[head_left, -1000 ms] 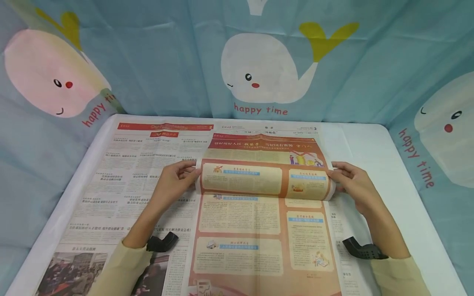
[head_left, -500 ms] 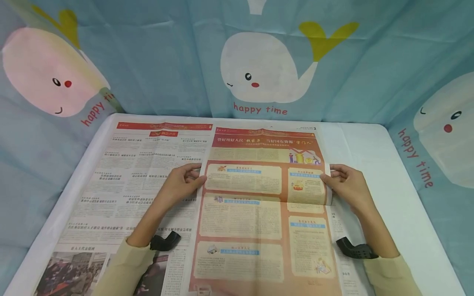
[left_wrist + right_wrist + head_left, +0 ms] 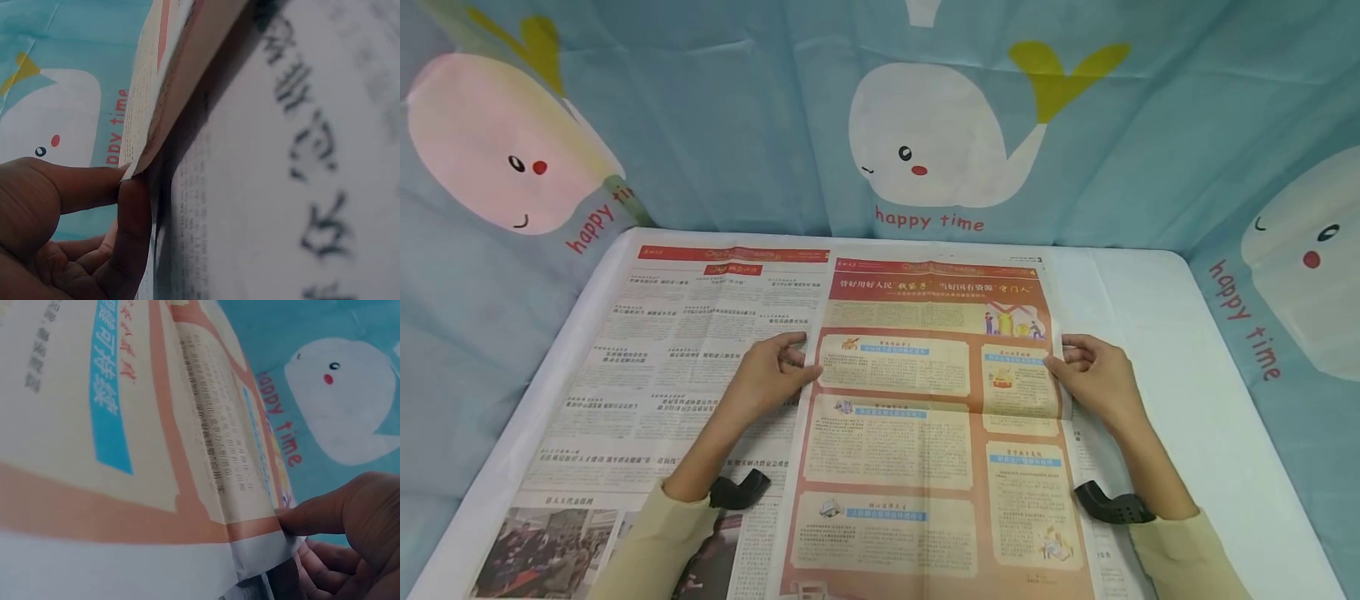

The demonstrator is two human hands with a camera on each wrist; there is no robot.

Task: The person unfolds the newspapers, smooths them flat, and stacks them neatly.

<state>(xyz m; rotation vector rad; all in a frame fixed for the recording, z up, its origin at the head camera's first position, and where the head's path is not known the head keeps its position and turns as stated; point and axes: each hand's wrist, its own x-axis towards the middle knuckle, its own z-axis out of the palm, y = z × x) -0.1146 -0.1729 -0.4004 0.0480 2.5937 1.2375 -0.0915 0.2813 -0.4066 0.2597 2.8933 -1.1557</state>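
An orange-and-cream newspaper page [image 3: 887,442] lies spread over the right half of a larger open newspaper, a crease running across it. At its left edge my left hand [image 3: 772,372] pinches the paper between thumb and forefinger. The left wrist view shows that hand [image 3: 81,231] with the page edge [image 3: 140,150] slightly raised above the sheet beneath. Opposite, my right hand [image 3: 1097,377] pinches the right edge, thumb on top and fingers beneath. In the right wrist view the thumb [image 3: 319,509] presses on the page's white margin [image 3: 262,553].
The black-and-white newspaper page [image 3: 700,350] extends to the left, with a red header and photos near the front. Under everything is a white table [image 3: 1165,333]. A blue curtain [image 3: 737,125] with whale prints hangs behind and at both sides.
The rolled-over fold in the orange page has flattened out, and its top part now lies further back. Both hands keep pinching the edges and have come slightly closer together.
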